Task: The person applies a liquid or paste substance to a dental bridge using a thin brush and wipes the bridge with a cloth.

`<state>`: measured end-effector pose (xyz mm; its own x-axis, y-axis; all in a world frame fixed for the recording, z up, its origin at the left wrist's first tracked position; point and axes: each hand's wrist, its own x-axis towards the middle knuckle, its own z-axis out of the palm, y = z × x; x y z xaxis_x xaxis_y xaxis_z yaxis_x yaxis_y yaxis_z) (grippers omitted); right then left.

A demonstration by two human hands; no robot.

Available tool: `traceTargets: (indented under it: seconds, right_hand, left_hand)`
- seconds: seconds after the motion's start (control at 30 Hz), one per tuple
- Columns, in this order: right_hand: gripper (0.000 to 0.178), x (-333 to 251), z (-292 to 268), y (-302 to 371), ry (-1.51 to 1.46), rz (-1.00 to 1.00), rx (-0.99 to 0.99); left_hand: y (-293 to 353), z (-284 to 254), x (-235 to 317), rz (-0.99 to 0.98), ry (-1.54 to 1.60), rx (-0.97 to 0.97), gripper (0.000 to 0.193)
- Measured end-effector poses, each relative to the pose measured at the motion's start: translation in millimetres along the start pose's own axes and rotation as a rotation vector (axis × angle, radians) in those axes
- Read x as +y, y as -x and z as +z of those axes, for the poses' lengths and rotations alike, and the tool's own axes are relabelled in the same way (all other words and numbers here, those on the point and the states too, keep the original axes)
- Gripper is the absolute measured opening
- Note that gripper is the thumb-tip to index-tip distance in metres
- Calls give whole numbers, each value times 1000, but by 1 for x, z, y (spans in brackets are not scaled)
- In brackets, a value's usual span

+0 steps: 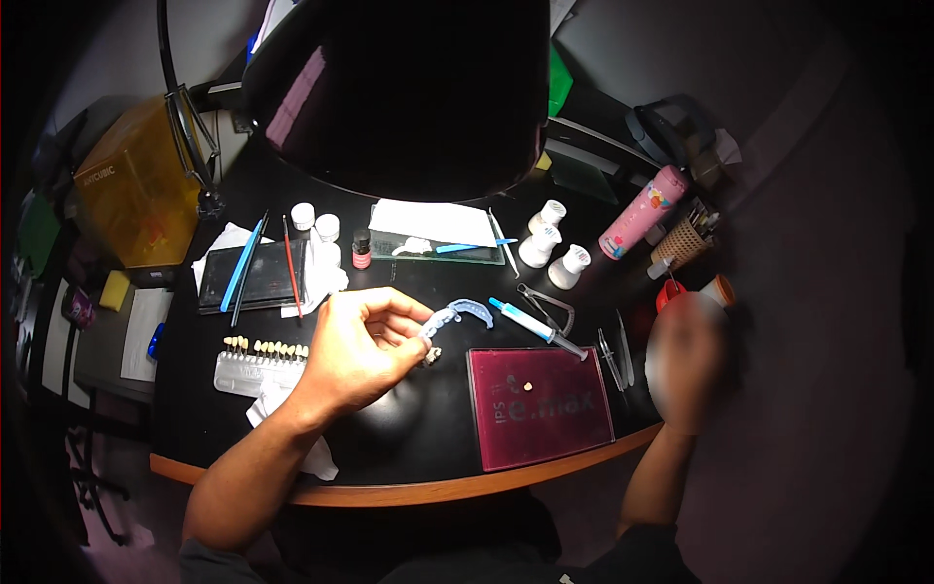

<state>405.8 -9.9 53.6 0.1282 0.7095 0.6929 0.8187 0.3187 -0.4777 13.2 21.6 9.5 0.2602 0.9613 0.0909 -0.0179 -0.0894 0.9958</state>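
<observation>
With the middle of my view as the hub, the blue arch (475, 310) sits almost at the centre, above the bench (389, 494). My left hand (365, 341), at 8 o'clock, is clamped on the arch's near end, thumb against fingertips. My right hand (693, 360), between 3 and 4, is too blurred to tell whether its fingers are together or apart, or holding anything.

A light pinch should serve best: the arch looks thin and is gripped at one end only, so squeezing could bend it. I would steady the wrist and tilt the inner face toward me, clear of the off-white piece (433, 357) just below the fingertips.

Counting: one arch; one syringe (545, 336) at 4 o'clock; one red pad (486, 428) at 5, bearing one small crown (528, 386); two tweezers (609, 362) beyond the syringe at 4; three white bottles (537, 248) at 2; one dark bottle (361, 250) and one red brush (292, 268) toward 10. The shade guide (258, 376), at 8, has teeth too crowded to count surely.
</observation>
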Motion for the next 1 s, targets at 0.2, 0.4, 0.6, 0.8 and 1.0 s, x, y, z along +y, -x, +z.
traceTargets:
  seconds: [0.2, 0.4, 0.6, 0.8, 1.0]
  right_hand:
    - [8, 9, -13, 2, 196, 50, -167]
    - [5, 41, -15, -24, 209, 202, -205]
    - [3, 144, -57, -139, 365, 187, 11]
    - [15, 276, -86, -222, 528, 321, 152]
    - [18, 329, -87, -246, 261, 660, 95]
  left_hand:
    - [-8, 2, 2, 22, 37, 4, 22]
    - [-7, -7, -11, 44, 16, 54, 23]
    - [-4, -2, 2, 41, 20, 53, 23]
    - [-6, -7, -4, 39, 10, 42, 23]
    - [-7, -9, -5, 27, 19, 61, 23]
